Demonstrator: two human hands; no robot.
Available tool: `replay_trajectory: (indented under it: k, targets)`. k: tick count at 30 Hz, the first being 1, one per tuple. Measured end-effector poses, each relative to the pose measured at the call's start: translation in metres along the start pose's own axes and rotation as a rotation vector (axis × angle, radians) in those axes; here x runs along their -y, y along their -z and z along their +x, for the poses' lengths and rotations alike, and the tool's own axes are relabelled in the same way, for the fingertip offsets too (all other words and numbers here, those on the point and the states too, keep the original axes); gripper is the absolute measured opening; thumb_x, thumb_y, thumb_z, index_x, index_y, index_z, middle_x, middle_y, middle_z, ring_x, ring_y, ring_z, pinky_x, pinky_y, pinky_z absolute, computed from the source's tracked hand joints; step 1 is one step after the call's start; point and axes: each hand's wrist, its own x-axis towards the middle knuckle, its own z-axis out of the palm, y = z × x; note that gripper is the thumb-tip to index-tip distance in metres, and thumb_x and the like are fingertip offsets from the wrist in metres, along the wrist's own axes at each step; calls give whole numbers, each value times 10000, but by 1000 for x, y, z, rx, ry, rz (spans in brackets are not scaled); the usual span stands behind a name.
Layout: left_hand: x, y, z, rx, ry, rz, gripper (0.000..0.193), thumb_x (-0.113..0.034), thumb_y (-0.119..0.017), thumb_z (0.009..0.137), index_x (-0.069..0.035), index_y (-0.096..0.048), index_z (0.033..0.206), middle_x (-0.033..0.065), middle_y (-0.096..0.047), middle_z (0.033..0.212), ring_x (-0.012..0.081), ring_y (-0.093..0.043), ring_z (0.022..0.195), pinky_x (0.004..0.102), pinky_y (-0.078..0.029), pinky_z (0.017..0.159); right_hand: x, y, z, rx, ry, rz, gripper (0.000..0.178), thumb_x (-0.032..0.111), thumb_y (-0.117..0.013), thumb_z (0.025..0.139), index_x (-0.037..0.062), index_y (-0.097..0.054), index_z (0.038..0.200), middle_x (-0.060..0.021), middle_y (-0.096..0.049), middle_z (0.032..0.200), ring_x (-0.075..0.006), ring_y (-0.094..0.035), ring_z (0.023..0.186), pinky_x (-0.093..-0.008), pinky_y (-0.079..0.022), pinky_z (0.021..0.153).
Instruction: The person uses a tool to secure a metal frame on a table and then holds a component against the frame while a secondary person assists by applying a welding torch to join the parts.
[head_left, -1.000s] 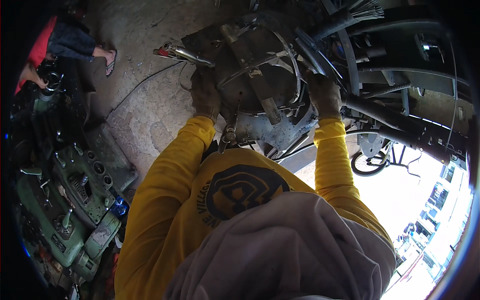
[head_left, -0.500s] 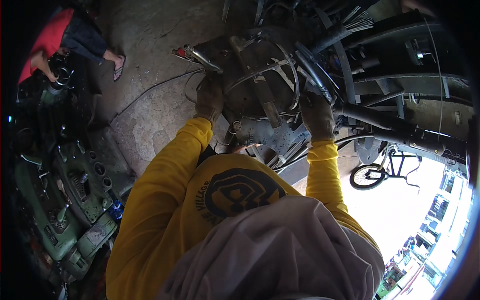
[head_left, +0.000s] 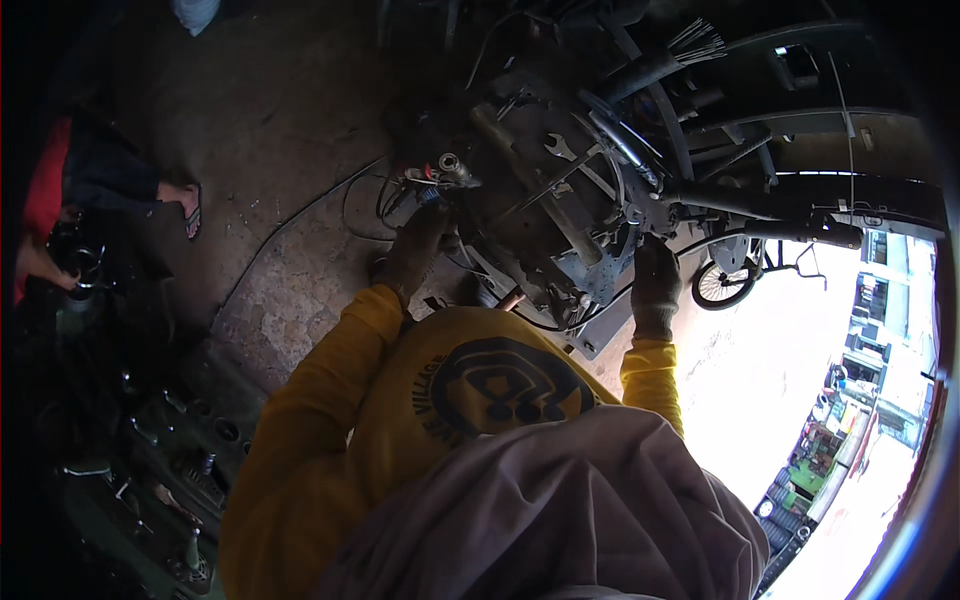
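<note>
My left hand, in a dark work glove, is at the left side of a dark metal worktable, just below a shiny metal tube. Its fingers look curled, but shadow hides what they hold. My right hand, gloved too, is at the table's right side, closed near the edge; what lies in its grip cannot be made out. Between the hands lie an open-ended wrench, a long flat bar and a thin rod, with part of a metal hoop behind them.
A black cable runs over the floor at left. A person in red and dark clothes is beside a green machine. Steel beams and a bundle of thin rods are at far right, a bicycle wheel nearer.
The view has shifted and darkened. My right hand is lower and farther from the hoop; the worktable and the things on it appear turned. The wrench shows more plainly.
</note>
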Motion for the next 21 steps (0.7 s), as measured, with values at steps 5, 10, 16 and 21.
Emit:
replay_trajectory:
  k: [5, 10, 16, 21]
  targets:
    - [-11, 92, 10, -183, -45, 268, 377, -363, -571, 1058, -40, -649, 1236, -1, -635, 884, 103, -587, 714, 275, -488, 651, 30, -6, -111, -72, -292, -166, 284, 179, -640, 1013, 50, -695, 1260, -125, -709, 1175, -290, -662, 1111, -404, -521, 965]
    - [-79, 116, 46, -230, -500, 546, 333, -307, -601, 1048, -49, -685, 1241, 73, -738, 1032, 163, -714, 924, 320, -567, 838, 67, -27, -245, 36, -673, -219, 334, 243, -684, 972, 47, -709, 1242, -155, -716, 1206, -324, -667, 1120, -419, -526, 983]
    - [-185, 25, 110, 166, -963, 1004, 312, -219, -642, 999, -121, -670, 1293, 164, -742, 1113, 336, -736, 987, 397, -600, 859, 44, -50, -443, 282, -1247, 144, 457, 412, -684, 954, 53, -713, 1235, -145, -720, 1263, -296, -676, 1165, -405, -509, 1010]
    - [-200, -33, 150, 319, -680, 1526, 367, -191, -580, 997, -198, -630, 1360, 167, -705, 1211, 357, -699, 1092, 447, -569, 949, 55, -72, -442, 465, -1413, 257, 466, 442, -692, 939, 90, -722, 1243, -125, -726, 1254, -277, -685, 1150, -396, -506, 1006]
